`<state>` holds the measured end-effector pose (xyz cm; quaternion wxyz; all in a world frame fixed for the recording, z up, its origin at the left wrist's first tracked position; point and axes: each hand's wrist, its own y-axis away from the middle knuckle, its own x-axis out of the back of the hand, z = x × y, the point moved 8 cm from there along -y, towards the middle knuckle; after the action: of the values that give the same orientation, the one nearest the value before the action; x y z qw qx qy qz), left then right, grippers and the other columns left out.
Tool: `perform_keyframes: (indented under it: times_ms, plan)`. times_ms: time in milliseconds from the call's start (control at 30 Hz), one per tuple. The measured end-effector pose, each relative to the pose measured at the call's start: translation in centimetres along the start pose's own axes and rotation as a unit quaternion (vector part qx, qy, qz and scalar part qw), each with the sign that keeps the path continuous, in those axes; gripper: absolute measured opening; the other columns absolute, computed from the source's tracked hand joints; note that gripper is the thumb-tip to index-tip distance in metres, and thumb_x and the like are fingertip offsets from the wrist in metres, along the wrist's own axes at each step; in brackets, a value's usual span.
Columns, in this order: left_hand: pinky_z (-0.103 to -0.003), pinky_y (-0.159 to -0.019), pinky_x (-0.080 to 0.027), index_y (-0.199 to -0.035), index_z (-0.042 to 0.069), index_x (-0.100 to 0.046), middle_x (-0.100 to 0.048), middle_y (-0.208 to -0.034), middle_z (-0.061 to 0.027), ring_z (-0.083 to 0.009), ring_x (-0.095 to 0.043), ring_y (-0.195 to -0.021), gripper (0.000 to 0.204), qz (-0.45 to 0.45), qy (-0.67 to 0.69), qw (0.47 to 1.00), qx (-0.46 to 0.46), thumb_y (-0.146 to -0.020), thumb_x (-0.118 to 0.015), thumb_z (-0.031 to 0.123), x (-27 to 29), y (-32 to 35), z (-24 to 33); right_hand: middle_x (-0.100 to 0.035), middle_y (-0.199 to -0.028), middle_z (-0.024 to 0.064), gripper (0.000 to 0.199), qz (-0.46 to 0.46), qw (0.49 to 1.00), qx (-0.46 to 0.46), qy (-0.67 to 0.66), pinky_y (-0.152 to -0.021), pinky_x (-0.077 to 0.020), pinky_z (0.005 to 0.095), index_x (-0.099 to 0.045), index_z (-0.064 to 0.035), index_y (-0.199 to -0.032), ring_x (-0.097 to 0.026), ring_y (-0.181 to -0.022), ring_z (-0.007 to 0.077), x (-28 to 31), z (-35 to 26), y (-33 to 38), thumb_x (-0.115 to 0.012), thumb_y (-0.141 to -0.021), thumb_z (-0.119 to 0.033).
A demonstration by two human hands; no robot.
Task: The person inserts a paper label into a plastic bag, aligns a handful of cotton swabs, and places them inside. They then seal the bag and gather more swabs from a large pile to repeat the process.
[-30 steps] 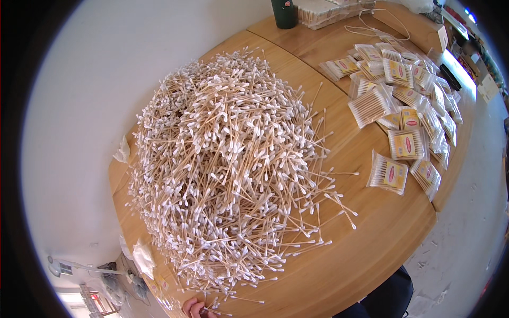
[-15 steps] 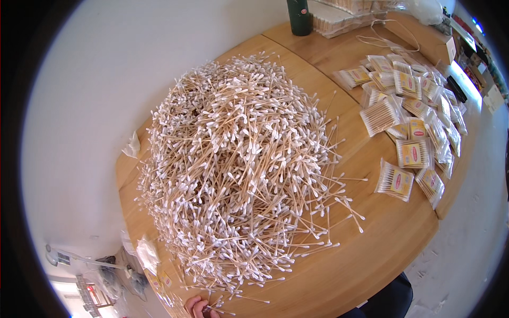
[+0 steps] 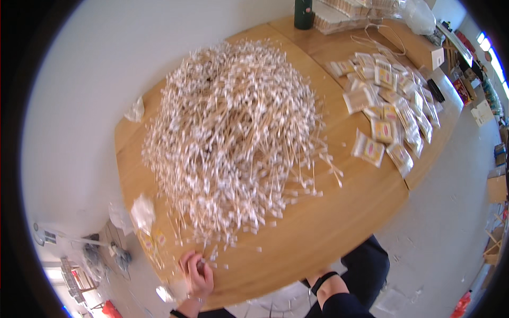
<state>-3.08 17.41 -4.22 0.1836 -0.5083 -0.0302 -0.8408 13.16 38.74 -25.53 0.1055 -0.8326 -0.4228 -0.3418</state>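
A big heap of wooden-stick cotton swabs [image 3: 238, 143] with white tips covers much of the wooden table [image 3: 318, 222]. My left hand [image 3: 197, 273] rests at the near edge of the table, just below the heap. Its fingers are curled, and whatever they may hold is too blurred to make out. A few loose swabs [image 3: 213, 253] lie right beside its fingertips. My right hand [image 3: 313, 279] is mostly hidden below the table edge near my lap; only the wrist with a black band and a bit of hand show.
Filled clear packets of swabs [image 3: 384, 130] are piled at the right. Plastic bags [image 3: 143, 214] and small yellow cards [image 3: 154, 241] lie at the left edge. At the back stand a dark green bottle [image 3: 303, 15], bundled swabs [image 3: 339, 18] and a cardboard box [image 3: 411, 45].
The view has shifted, so the heap and packets sit higher and farther left. More of my left hand now shows, and my right forearm has come into view.
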Motion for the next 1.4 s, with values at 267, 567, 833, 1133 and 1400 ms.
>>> perform_keyframes:
  times_ms: [267,567,833,1133,1400]
  plan:
    - [-0.046,-0.092,-0.037,-0.109,0.004,-0.055,-0.050,-0.117,-0.0168,-0.0356,-0.047,-0.105,0.031,0.022,0.019,0.999,-0.033,-0.078,-0.058,0.004,0.0,-1.1,0.7,-0.068,-0.098,0.0177,0.026,-0.012,0.995,-0.091,-0.047,-0.082,-0.0497,0.0422,-0.066,-0.0002,-0.099,-0.063,-0.097,0.0327,-7.1,-2.7,15.1,-0.060,-0.079,-0.015]
    - [-0.047,-0.095,-0.033,-0.110,0.005,-0.054,-0.050,-0.116,-0.0168,-0.0360,-0.045,-0.107,0.032,0.024,-0.015,0.998,-0.062,-0.078,-0.058,0.008,-0.1,-0.1,2.0,-0.068,-0.097,0.0176,0.026,0.052,0.994,-0.069,-0.061,-0.083,-0.0496,0.0422,-0.066,-0.0002,-0.099,-0.063,-0.098,0.0325,-4.6,-2.6,14.2,-0.060,-0.079,-0.015]
    - [-0.046,-0.096,-0.034,-0.108,0.011,-0.056,-0.052,-0.117,-0.0114,-0.0337,-0.047,-0.110,0.031,0.031,-0.033,0.998,-0.043,-0.078,-0.061,0.011,0.1,-0.6,1.4,-0.068,-0.097,0.0176,0.026,0.024,0.998,-0.036,-0.041,-0.083,-0.0496,0.0421,-0.066,-0.0001,-0.099,-0.063,-0.098,0.0324,-4.4,-7.4,17.3,-0.061,-0.078,-0.014]
    - [-0.044,-0.095,-0.036,-0.106,0.013,-0.056,-0.054,-0.114,-0.0060,-0.0295,-0.048,-0.109,0.028,0.082,-0.033,0.995,-0.052,-0.078,-0.062,0.015,1.9,-0.5,2.2,-0.052,-0.128,0.0162,0.049,0.009,1.000,-0.003,0.029,-0.101,-0.0380,0.0387,-0.057,-0.0063,-0.116,-0.046,-0.122,0.0343,-3.8,-11.4,21.3,-0.072,-0.071,-0.020]
    - [-0.043,-0.094,-0.036,-0.106,0.012,-0.056,-0.054,-0.113,-0.0062,-0.0297,-0.048,-0.107,0.028,0.082,-0.012,0.995,-0.054,-0.079,-0.062,0.013,2.0,0.2,1.7,-0.059,-0.117,0.0180,0.054,-0.122,0.991,-0.020,-0.052,-0.095,-0.0431,0.0390,-0.057,-0.0073,-0.118,-0.054,-0.114,0.0329,-1.9,-18.1,21.7,-0.070,-0.065,-0.012]
